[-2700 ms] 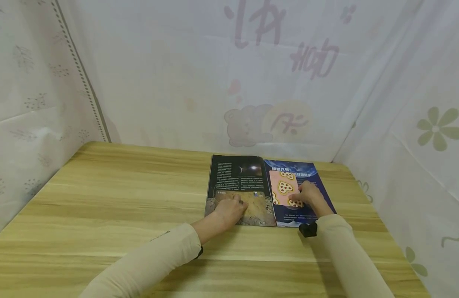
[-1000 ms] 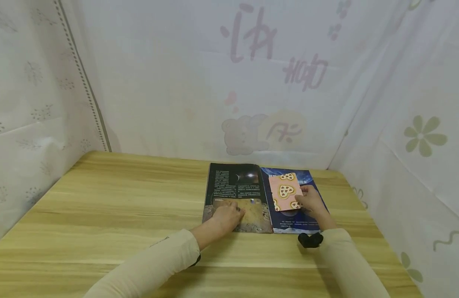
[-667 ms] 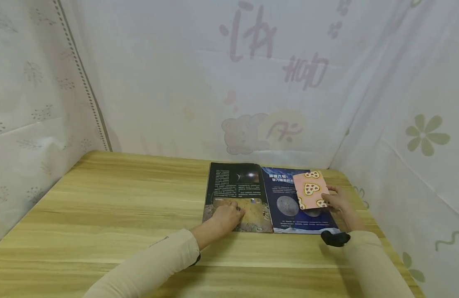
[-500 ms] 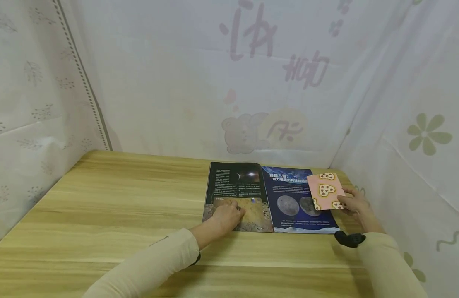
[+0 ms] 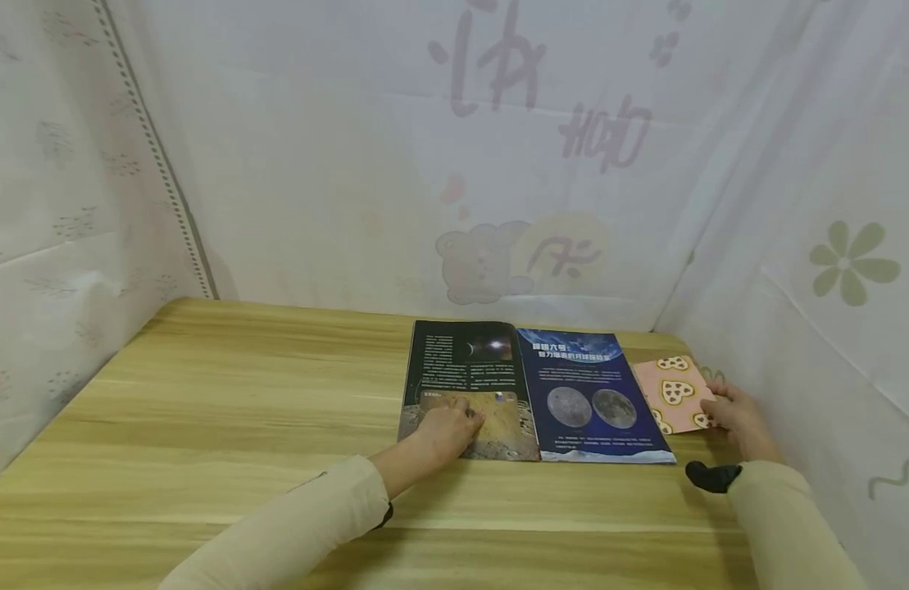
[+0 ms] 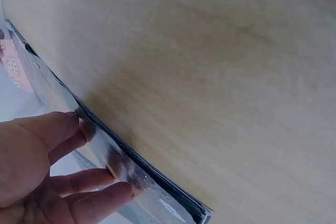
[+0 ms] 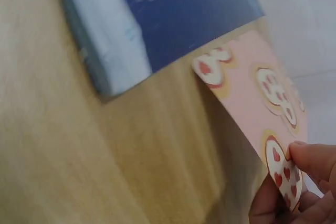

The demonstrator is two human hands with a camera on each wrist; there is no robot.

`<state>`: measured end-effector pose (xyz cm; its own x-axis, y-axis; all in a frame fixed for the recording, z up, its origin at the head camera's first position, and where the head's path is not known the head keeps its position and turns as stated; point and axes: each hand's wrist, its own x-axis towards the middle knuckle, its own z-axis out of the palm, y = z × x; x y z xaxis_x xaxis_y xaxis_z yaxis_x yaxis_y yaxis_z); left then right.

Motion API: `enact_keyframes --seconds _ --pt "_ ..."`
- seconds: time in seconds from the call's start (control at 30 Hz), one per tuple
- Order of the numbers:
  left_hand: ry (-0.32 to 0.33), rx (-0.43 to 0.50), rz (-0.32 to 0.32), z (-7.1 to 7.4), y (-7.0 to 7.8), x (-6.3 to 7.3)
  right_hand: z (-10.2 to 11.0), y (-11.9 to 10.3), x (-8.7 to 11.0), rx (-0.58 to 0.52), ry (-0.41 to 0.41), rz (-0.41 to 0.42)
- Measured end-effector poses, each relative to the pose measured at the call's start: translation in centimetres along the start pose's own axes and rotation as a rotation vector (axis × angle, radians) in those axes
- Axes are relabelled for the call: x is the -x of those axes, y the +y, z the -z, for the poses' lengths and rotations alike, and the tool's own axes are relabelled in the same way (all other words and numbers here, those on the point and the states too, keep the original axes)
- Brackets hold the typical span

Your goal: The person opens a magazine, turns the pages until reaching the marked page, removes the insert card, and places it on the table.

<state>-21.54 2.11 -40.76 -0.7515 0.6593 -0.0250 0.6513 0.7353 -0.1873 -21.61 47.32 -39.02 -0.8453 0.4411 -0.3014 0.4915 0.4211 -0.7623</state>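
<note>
An open magazine lies on the wooden table, a dark text page on its left and a blue page with two moon pictures on its right. My left hand rests on the lower part of the left page; in the left wrist view its fingertips press the glossy page near the edge. To the right of the magazine, my right hand pinches a thin pink card with heart-filled shapes by its right edge. The right wrist view shows the thumb on top of the pink card and fingers beneath, the card tilted over the table.
The wooden table reaches far to the left of the magazine. Pale printed cloth hangs behind the table and along both sides, close to my right hand. A black wrist strap piece hangs at my right cuff.
My right hand has lifted the pink card off the blue page and carried it right, past the magazine's edge, uncovering the title and moon pictures. My left hand stays on the left page.
</note>
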Motion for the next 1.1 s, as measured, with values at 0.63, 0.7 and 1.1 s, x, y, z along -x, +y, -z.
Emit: enact_keyframes --seconds 0.63,0.7,1.1 --pt "0.003 -0.034 0.0 -0.1 -0.1 1.1 -3.1 -0.2 1.2 0.549 0.297 0.117" --pt "0.012 -0.027 -0.005 0.2 -0.1 1.3 -3.2 0.0 1.3 0.577 0.314 0.118" --pt "-0.01 0.0 -0.022 0.1 -0.2 1.2 -3.6 0.3 1.4 0.701 0.258 0.132"
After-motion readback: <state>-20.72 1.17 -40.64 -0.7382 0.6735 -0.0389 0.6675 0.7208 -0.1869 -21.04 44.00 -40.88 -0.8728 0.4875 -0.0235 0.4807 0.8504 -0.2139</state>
